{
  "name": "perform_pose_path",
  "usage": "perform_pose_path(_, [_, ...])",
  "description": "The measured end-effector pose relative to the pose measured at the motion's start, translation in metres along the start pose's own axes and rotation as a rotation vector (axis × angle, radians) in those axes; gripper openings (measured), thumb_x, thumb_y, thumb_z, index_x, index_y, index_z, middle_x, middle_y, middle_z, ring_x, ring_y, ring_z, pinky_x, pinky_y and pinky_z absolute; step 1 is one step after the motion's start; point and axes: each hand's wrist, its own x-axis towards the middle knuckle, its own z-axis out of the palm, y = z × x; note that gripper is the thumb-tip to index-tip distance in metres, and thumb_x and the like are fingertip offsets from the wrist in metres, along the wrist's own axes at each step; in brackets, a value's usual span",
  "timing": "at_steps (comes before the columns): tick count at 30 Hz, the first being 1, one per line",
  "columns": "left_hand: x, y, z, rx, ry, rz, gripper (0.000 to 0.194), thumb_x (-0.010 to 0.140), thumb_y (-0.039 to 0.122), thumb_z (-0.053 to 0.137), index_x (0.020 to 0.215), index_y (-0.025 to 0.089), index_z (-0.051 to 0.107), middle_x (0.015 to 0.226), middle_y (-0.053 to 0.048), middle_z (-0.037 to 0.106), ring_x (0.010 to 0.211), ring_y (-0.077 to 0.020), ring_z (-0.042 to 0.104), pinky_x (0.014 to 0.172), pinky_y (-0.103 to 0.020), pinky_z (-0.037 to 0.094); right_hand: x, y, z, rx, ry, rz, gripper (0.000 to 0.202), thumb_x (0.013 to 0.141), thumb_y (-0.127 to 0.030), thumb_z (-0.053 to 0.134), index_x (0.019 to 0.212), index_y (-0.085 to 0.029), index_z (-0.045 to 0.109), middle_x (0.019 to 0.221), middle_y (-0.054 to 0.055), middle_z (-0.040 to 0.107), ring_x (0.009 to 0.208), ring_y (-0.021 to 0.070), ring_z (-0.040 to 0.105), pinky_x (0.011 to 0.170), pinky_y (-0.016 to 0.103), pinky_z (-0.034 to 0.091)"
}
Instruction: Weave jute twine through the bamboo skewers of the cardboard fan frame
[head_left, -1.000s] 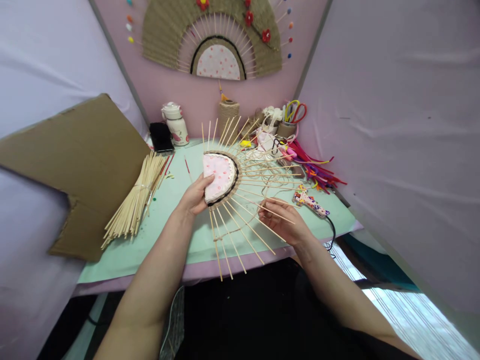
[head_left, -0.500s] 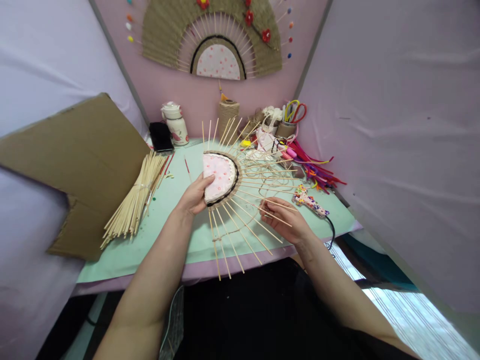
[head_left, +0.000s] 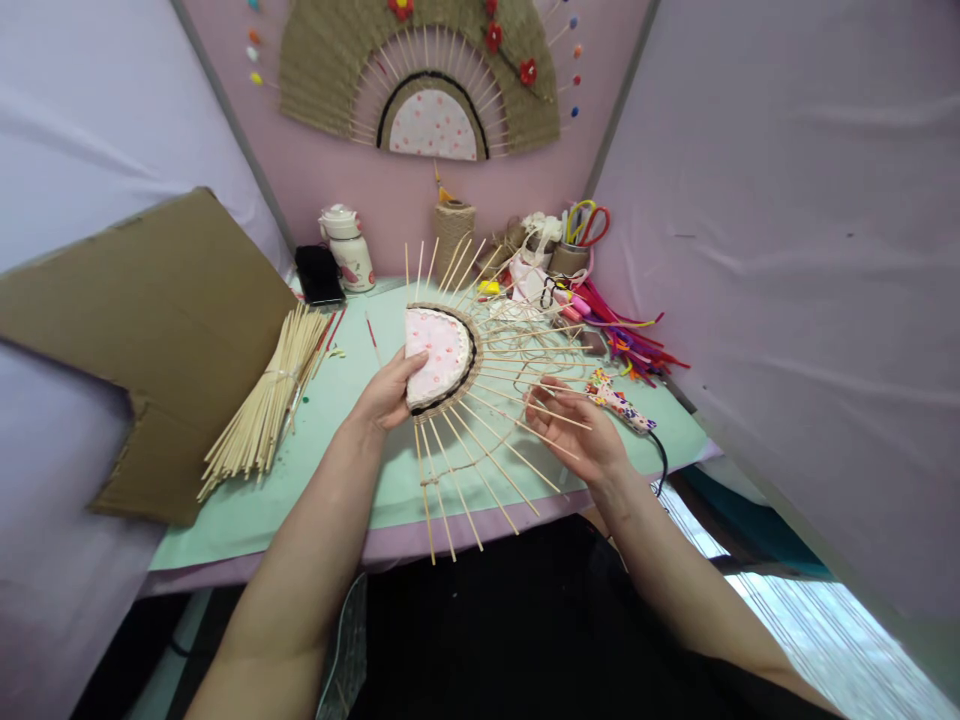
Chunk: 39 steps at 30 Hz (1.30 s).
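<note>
A half-round fan frame has a pink-dotted white centre, a black braided edge and thin wooden sticks spreading from it. My left hand is closed on its straight side, thumb on the dotted face. Light brown twine crosses the lower sticks and runs toward my right hand. That hand is among the right-hand sticks, its fingers curled around the twine near the fingertips; sticks partly cover them. Loose twine lies tangled behind the sticks.
A bundle of wooden sticks lies left beside a cardboard sheet. A floral glue gun with a cord rests on the right. Behind stand a white bottle, a twine spool, a scissors holder and colourful pipe cleaners.
My right hand has shifted slightly right and its fingers have loosened a little, showing more palm. My left hand keeps its grip on the fan frame.
</note>
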Motion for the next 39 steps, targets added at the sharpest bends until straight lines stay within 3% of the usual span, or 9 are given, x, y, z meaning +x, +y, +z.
perform_pose_path(10, [0.000, 0.000, -0.001, 0.000, 0.001, -0.006, 0.047, 0.083, 0.009, 0.057, 0.130, 0.015, 0.055, 0.112, -0.011, 0.071, 0.087, -0.0175, 0.071, 0.090, -0.034, 0.056, 0.001, -0.003, 0.000, -0.005, 0.024, -0.035, 0.022, 0.066, -0.013, 0.069, 0.085, -0.022, 0.065, 0.092, 0.000, 0.072, 0.094, 0.0149, 0.068, 0.086, 0.025, 0.055])
perform_pose_path(16, [-0.002, 0.002, 0.002, -0.012, 0.005, -0.014, 0.043, 0.084, 0.006, 0.054, 0.127, 0.013, 0.057, 0.105, -0.010, 0.073, 0.079, -0.0148, 0.071, 0.083, -0.028, 0.058, 0.003, -0.004, -0.002, -0.010, 0.029, -0.073, 0.023, 0.066, -0.012, 0.068, 0.084, -0.024, 0.064, 0.092, 0.000, 0.072, 0.095, 0.0168, 0.069, 0.087, 0.032, 0.057])
perform_pose_path(23, [-0.003, 0.003, 0.001, 0.007, -0.020, -0.013, 0.045, 0.083, 0.006, 0.057, 0.127, 0.013, 0.057, 0.108, -0.012, 0.072, 0.079, -0.0154, 0.071, 0.080, -0.028, 0.059, 0.003, -0.005, -0.002, -0.005, 0.048, -0.084, 0.021, 0.065, -0.013, 0.071, 0.082, -0.023, 0.066, 0.088, -0.001, 0.073, 0.093, 0.0140, 0.069, 0.090, 0.026, 0.055])
perform_pose_path(32, [-0.002, 0.002, -0.002, 0.010, -0.025, -0.009, 0.050, 0.081, 0.008, 0.061, 0.130, 0.014, 0.054, 0.113, -0.013, 0.070, 0.085, -0.0178, 0.072, 0.086, -0.031, 0.058, 0.004, -0.007, -0.005, -0.051, 0.046, -0.102, 0.021, 0.064, -0.013, 0.073, 0.081, -0.024, 0.065, 0.086, -0.001, 0.071, 0.094, 0.0151, 0.068, 0.090, 0.029, 0.054])
perform_pose_path(36, [-0.003, 0.004, -0.001, 0.011, -0.021, 0.011, 0.048, 0.081, 0.008, 0.060, 0.129, 0.014, 0.055, 0.115, -0.013, 0.070, 0.088, -0.0178, 0.071, 0.083, -0.029, 0.058, 0.003, -0.008, -0.005, -0.179, 0.151, -0.198, 0.022, 0.062, -0.014, 0.075, 0.080, -0.021, 0.064, 0.085, 0.000, 0.068, 0.085, 0.0146, 0.068, 0.087, 0.030, 0.054])
perform_pose_path(39, [-0.002, 0.006, -0.004, 0.010, 0.001, 0.014, 0.045, 0.083, 0.008, 0.058, 0.127, 0.013, 0.056, 0.115, -0.013, 0.070, 0.090, -0.0188, 0.072, 0.083, -0.029, 0.058, 0.005, -0.019, -0.015, -0.382, 0.233, -0.393, 0.022, 0.067, -0.020, 0.072, 0.085, -0.022, 0.061, 0.084, 0.000, 0.064, 0.085, 0.0152, 0.066, 0.082, 0.031, 0.054])
